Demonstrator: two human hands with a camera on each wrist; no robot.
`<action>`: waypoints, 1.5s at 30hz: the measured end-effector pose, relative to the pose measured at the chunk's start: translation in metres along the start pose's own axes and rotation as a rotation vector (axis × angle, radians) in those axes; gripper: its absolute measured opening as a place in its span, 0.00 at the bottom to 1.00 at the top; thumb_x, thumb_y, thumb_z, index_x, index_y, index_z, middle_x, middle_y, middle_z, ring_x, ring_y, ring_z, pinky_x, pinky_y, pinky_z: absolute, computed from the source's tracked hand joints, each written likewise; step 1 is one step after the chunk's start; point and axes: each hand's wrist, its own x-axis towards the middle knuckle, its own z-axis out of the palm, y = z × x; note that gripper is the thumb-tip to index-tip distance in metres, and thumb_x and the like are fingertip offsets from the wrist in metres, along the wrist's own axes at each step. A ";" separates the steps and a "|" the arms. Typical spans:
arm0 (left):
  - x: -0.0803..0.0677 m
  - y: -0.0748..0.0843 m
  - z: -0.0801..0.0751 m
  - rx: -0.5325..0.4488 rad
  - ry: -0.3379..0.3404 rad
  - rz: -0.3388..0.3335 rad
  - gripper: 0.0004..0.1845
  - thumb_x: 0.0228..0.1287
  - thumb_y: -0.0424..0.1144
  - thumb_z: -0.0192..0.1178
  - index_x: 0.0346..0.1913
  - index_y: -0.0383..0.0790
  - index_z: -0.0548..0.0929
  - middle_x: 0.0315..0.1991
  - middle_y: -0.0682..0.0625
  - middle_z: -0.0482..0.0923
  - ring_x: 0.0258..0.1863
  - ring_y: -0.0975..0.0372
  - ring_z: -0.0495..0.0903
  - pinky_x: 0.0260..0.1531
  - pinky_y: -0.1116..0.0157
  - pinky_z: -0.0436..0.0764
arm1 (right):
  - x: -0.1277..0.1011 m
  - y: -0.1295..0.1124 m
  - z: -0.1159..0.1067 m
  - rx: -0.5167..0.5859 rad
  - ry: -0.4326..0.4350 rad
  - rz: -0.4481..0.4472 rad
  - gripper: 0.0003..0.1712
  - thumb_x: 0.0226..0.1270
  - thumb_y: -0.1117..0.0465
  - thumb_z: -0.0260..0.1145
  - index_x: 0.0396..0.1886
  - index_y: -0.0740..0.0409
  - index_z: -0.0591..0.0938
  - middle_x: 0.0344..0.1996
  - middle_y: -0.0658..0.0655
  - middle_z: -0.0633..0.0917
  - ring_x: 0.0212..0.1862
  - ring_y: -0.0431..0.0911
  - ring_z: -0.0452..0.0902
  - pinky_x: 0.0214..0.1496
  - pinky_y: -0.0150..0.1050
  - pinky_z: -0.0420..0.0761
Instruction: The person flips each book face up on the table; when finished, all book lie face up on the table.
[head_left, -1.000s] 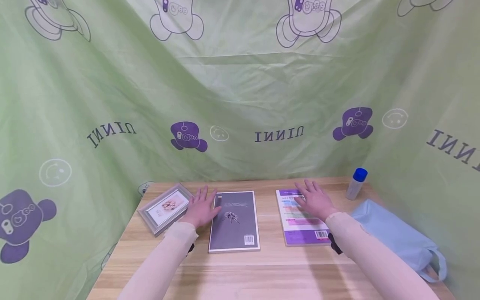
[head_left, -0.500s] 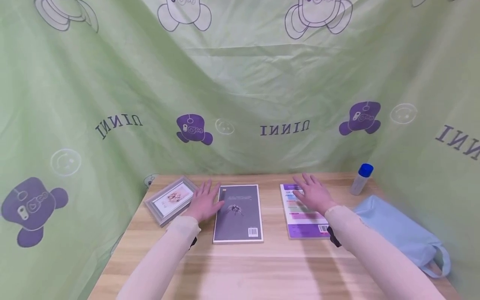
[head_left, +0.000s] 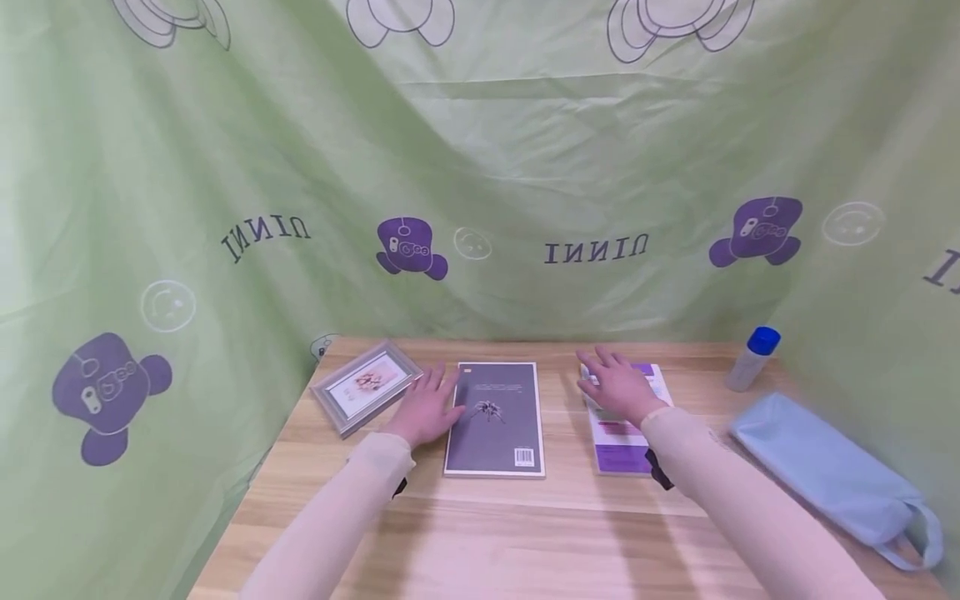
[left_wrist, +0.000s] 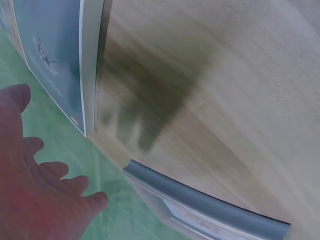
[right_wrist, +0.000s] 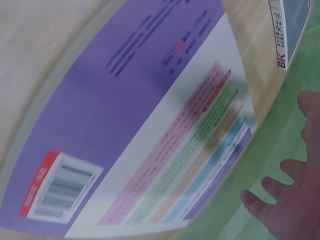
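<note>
reaching across a pale wooden table (head_left: 525,533), a person in cream sleeves spreads both hands over two paperbacks lying face down. the left hand (head_left: 429,410) rests flat, fingers straight and slightly apart, at the left edge of a grey-purple book (head_left: 496,417) that lies near the table's middle with its barcode toward the person; the wrist view shows those fingers (left_wrist: 45,175) splayed and gripping nothing. the right hand (head_left: 617,387) lies over the far end of a purple-and-white book (head_left: 626,433) to the right, fingers likewise straight and loosely spread, clamped on nothing; its wrist view shows the glossy back cover (right_wrist: 150,145) with coloured text bands and a barcode.

judged from this, any sliding or lifting of the books would go best with flat, even pressure from the palms, then a thumb worked under the long edge, since thin, slick covers on smooth laminate give little to pinch.

a grey-framed picture (head_left: 366,386) lies flat and angled just left of the left hand. a small translucent bottle with a blue cap (head_left: 752,358) stands upright at the far right, and a soft, pale blue fabric bag (head_left: 832,475) with a loop handle lies limp beside it. a thin, creased green printed cloth (head_left: 480,167) hangs as backdrop on three sides.
</note>
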 end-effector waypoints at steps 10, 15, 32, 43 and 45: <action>-0.011 0.006 0.001 -0.027 0.001 0.040 0.39 0.76 0.49 0.61 0.82 0.39 0.61 0.78 0.29 0.56 0.75 0.33 0.59 0.72 0.36 0.61 | 0.018 -0.028 0.012 0.010 -0.063 -0.007 0.36 0.82 0.47 0.58 0.81 0.56 0.64 0.77 0.74 0.61 0.71 0.79 0.61 0.68 0.76 0.64; -0.017 0.005 0.004 -0.044 0.015 0.047 0.39 0.75 0.49 0.63 0.81 0.38 0.63 0.79 0.30 0.56 0.74 0.35 0.63 0.68 0.34 0.65 | 0.025 -0.038 0.018 -0.007 -0.059 -0.037 0.35 0.81 0.48 0.58 0.81 0.57 0.65 0.76 0.74 0.62 0.69 0.79 0.63 0.66 0.76 0.66; -0.032 0.008 0.013 -0.006 -0.021 0.068 0.39 0.75 0.51 0.63 0.80 0.38 0.63 0.80 0.35 0.57 0.73 0.40 0.67 0.68 0.41 0.70 | 0.046 -0.063 0.039 0.020 -0.075 -0.072 0.36 0.79 0.49 0.62 0.80 0.57 0.67 0.77 0.75 0.61 0.68 0.79 0.64 0.65 0.75 0.68; -0.048 0.017 0.018 0.003 -0.035 0.104 0.37 0.73 0.51 0.64 0.79 0.40 0.68 0.78 0.36 0.61 0.75 0.44 0.65 0.70 0.44 0.70 | 0.056 -0.076 0.048 0.019 -0.092 -0.088 0.35 0.79 0.48 0.61 0.80 0.56 0.68 0.76 0.75 0.63 0.68 0.78 0.65 0.65 0.75 0.68; -0.050 0.018 0.019 0.007 -0.042 0.106 0.37 0.73 0.52 0.64 0.79 0.41 0.68 0.79 0.37 0.61 0.75 0.44 0.64 0.71 0.44 0.68 | 0.059 -0.079 0.050 0.017 -0.092 -0.098 0.35 0.80 0.48 0.61 0.80 0.56 0.68 0.75 0.75 0.63 0.68 0.78 0.66 0.65 0.74 0.69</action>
